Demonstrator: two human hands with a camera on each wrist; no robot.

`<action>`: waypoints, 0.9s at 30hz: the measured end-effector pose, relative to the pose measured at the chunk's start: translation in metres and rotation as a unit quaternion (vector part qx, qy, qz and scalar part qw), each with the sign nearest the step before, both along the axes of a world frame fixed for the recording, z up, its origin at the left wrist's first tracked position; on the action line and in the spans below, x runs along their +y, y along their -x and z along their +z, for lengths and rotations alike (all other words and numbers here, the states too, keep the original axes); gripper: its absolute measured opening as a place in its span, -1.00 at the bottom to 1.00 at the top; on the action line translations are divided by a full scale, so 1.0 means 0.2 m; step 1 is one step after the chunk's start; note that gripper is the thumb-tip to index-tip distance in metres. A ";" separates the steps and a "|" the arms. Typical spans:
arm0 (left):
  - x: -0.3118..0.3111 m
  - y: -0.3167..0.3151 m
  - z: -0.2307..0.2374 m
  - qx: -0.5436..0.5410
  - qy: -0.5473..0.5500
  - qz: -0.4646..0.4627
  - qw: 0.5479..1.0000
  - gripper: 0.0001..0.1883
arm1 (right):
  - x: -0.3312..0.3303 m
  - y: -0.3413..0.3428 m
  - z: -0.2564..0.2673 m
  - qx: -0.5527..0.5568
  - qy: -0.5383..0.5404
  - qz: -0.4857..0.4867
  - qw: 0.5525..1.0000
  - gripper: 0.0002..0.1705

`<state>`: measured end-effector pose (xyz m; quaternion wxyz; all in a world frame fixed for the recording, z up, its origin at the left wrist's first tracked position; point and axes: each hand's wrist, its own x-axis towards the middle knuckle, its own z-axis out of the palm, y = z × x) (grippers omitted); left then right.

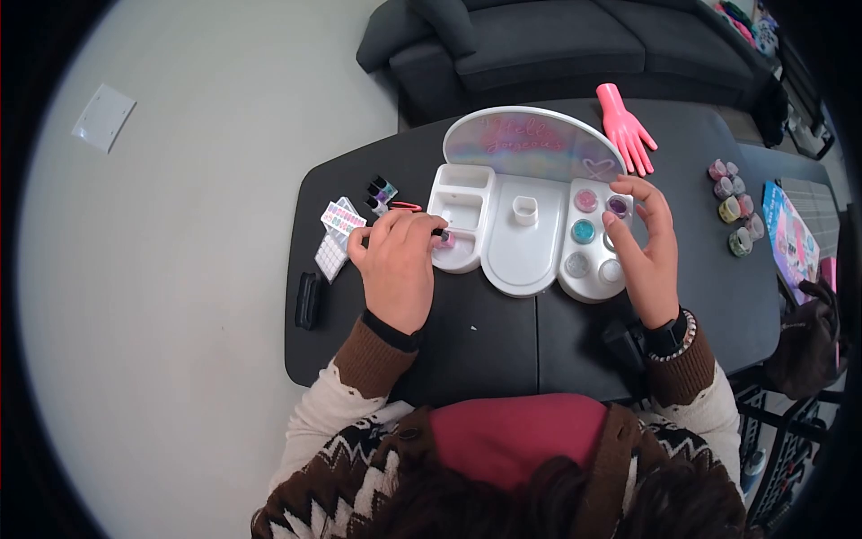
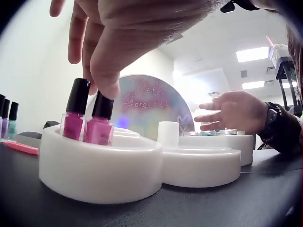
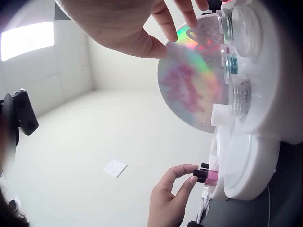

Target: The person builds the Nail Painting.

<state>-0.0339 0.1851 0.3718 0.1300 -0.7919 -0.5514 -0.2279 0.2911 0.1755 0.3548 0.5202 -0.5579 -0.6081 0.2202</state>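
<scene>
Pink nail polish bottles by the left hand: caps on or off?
On. The left wrist view shows a black cap on each of the two nail polish bottles; the left hand pinches one cap.

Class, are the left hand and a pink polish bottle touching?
Touching: the left wrist view shows the left hand with a fingertip on the black cap of a pink polish bottle.

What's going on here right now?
A person's left hand pinches the black cap of a pink nail polish bottle, which sits beside another pink bottle in a front compartment of the white organizer. The right hand is open near the small jars, holding nothing.
</scene>
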 end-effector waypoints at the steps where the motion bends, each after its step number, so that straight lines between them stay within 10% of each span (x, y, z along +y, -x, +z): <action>1: -0.01 -0.01 0.02 0.017 -0.008 0.007 1.000 -0.71 | 0.00 0.00 0.01 -0.001 -0.002 0.006 1.000 -0.55; 14: 0.40 0.39 0.06 0.029 0.001 0.205 0.978 -0.68 | 0.00 0.01 0.00 0.000 -0.004 0.016 1.000 -0.55; 27: 0.45 0.39 0.00 0.005 -0.015 0.194 0.981 -0.85 | -0.02 0.01 0.02 0.002 -0.008 0.019 1.000 -0.55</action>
